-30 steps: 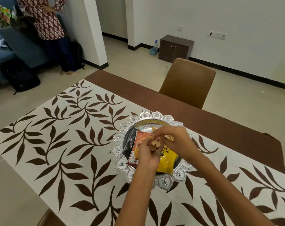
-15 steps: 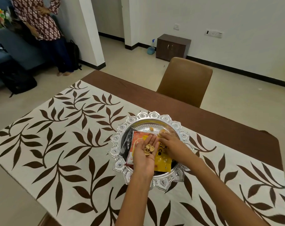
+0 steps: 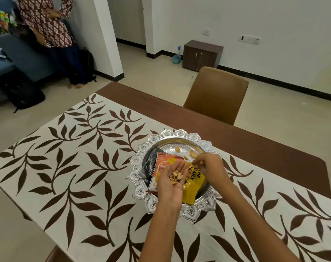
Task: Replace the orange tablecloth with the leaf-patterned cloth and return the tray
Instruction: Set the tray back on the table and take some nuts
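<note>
Leaf-patterned cloth (image 3: 70,167) is spread flat over the brown table (image 3: 255,154), white with dark brown leaves; far strip and right end of the table stay bare. Tray (image 3: 194,138), silver with scalloped rim, sits on the cloth, right of centre, directly under both hands.

Left hand (image 3: 172,183): palm up over the tray, fingers relaxed and slightly cupped, carrying a small pile of pistachio shells (image 3: 176,177). Not gripping anything.

Right hand (image 3: 210,167): hovers over the tray's right side, just beside the left hand, fingertips curled together toward the left. Looks like a pinch, but can't tell whether anything is between them.

Tray contents: orange snack packet (image 3: 160,167), partly under the left hand; yellow packet (image 3: 195,183) with black lettering beside it to the right; black packet (image 3: 150,163) on the left, partly under the orange one. Three loose shells (image 3: 177,149) lie on the bare silver at the far side.

Room: tan chair (image 3: 217,93) pushed to the far edge of the table. Beige tile floor, white walls with black skirting. Small dark cabinet (image 3: 202,54) against the far wall, spray bottle (image 3: 177,56) on the floor beside it. Upper left: a person (image 3: 53,33) in a patterned top stands by a white pillar, black bag (image 3: 20,90) on the floor, blue sofa (image 3: 1,59) at the edge.
</note>
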The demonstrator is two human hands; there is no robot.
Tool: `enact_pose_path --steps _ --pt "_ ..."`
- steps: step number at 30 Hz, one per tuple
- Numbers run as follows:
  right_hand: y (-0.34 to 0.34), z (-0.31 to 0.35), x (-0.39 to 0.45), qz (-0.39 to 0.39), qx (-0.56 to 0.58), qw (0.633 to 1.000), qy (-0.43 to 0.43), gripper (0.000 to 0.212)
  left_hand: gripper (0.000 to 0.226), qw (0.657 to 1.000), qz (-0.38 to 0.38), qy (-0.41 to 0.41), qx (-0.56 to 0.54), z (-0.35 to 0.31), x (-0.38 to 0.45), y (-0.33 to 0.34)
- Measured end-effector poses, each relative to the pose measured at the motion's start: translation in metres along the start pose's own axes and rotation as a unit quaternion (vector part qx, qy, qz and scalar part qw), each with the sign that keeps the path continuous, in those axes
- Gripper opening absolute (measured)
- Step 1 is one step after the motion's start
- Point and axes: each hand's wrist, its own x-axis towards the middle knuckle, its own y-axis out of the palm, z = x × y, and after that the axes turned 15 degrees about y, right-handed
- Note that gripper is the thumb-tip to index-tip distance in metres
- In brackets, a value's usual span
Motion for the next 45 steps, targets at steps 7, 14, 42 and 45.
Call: enact_pose_path --steps 7,14,42,45 --pt "-0.017 0.041 -0.039 0.053 0.156 0.985 -0.060 0.023 0.028 0.999 -0.030 0.007 0.030 0.006 -0.002 0.004" --pt "-0.020 0.049 -0.043 0.042 0.184 0.980 -0.063 0.026 0.021 0.999 -0.028 -0.021 -0.029 0.005 -0.001 0.011" --pt "0.018 -0.007 0.002 -0.020 0.020 0.999 -0.036 0.021 0.028 0.999 0.008 -0.025 -0.020 -0.007 0.003 -0.008" --pt "0.006 0.008 0.003 -0.029 0.100 0.994 -0.041 0.014 0.028 0.999 0.004 -0.032 -0.013 -0.005 0.002 -0.009"
